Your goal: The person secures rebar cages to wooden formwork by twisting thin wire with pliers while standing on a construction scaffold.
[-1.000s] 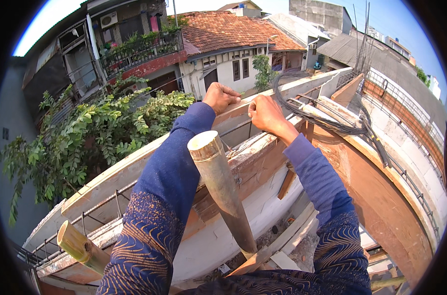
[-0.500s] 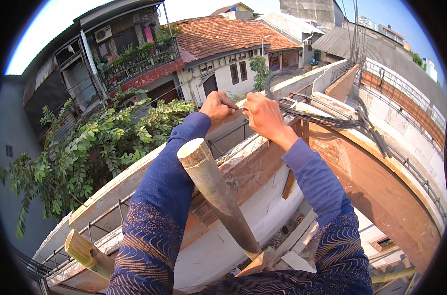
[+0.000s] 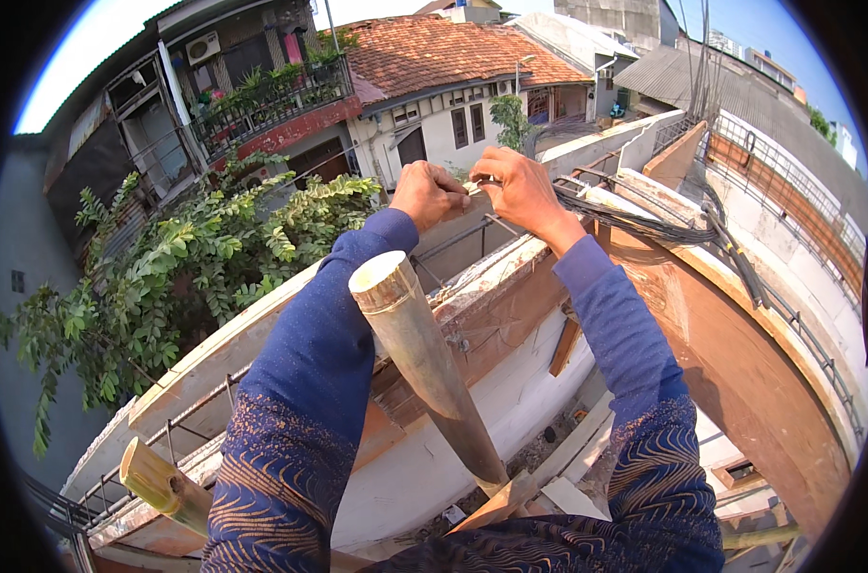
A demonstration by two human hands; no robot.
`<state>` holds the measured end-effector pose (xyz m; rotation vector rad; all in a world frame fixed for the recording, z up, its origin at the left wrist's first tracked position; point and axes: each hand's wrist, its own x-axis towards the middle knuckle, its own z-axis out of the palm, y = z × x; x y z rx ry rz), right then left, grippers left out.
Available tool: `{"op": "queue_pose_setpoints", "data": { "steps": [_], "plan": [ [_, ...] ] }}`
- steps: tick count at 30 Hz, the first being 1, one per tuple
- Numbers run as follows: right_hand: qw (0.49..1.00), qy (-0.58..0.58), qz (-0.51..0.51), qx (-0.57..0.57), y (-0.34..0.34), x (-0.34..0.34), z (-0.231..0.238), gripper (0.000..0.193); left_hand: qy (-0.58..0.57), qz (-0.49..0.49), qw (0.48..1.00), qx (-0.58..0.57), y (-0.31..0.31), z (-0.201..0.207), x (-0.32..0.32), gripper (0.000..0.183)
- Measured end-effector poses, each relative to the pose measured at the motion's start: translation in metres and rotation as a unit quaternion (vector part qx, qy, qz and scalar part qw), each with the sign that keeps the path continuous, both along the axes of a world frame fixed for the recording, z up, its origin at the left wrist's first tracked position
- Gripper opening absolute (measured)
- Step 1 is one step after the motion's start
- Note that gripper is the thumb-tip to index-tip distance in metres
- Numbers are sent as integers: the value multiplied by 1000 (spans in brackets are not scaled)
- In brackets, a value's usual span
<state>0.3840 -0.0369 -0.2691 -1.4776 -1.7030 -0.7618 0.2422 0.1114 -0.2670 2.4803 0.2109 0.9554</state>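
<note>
Both arms reach forward in dark blue sleeves with a wavy gold pattern. My left hand [image 3: 432, 195] is closed, thumb and fingers pressed together, above the outer board [image 3: 233, 363] of a wall-top form. Close to its right, my right hand [image 3: 527, 199] pinches with bent fingers, and a small dark sliver shows by its fingertips. What either hand holds is too small to make out. Below them, steel reinforcing bars [image 3: 453, 244] run between the boards. A coil of dark wire [image 3: 634, 222] lies on the form just right of my right hand.
A thick bamboo pole [image 3: 434, 372] rises between my forearms; a second bamboo end [image 3: 161, 482] juts up at lower left. A broad brown plywood panel [image 3: 730, 353] curves away at right. Leafy branches [image 3: 204, 258] crowd the left side. Scrap wood [image 3: 567, 501] lies below.
Both hands have risen slightly and shifted a little to the right, staying close together. The right fingers have turned, so the dark sliver at their tips now shows. The view has shifted slightly.
</note>
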Motion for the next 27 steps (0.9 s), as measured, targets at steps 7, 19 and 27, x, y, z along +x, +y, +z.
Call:
{"op": "queue_pose_setpoints", "data": {
  "steps": [7, 19, 27],
  "plan": [
    [980, -194, 2, -44, -4, 5, 9, 17, 8, 21, 999, 24, -8, 3, -4, 20],
    [931, -360, -1, -66, 5, 13, 13, 4, -15, -4, 998, 63, 10, -7, 3, 18],
    [987, -137, 1, -88, -6, 14, 3, 13, 21, 2, 999, 47, -1, -2, -1, 20]
  ]
}}
